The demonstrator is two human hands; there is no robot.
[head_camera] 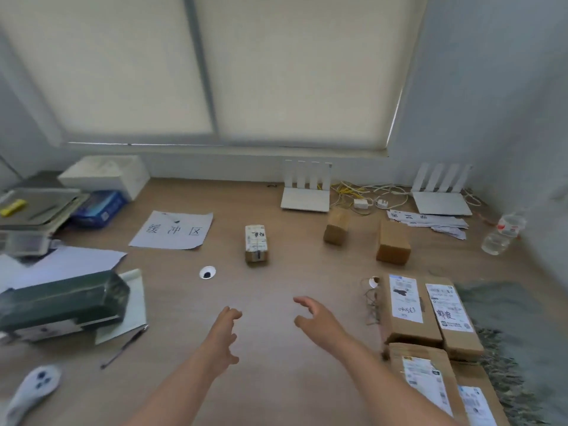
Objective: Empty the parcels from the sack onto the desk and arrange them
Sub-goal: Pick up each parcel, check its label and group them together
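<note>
Both my hands hover over the bare middle of the wooden desk (276, 379), holding nothing. My left hand (223, 336) has its fingers spread and relaxed; my right hand (318, 319) is loosely cupped. Beyond them stands a small taped parcel (256, 244). Two plain brown boxes, one (336, 230) and another (393, 242), sit further right. At the right edge lie several flat cardboard parcels with white labels: one (405, 305), a second (451, 315), and more (430, 382) nearer me. A grey-green sack (516, 327) lies crumpled beside them.
A dark green box (61, 302) on papers, a pen (124, 345) and a scale (37, 210) crowd the left. A sheet with printed characters (173, 230) lies ahead left. Two white routers (305, 192) (441, 195) with cables and a water bottle (504, 233) stand at the back.
</note>
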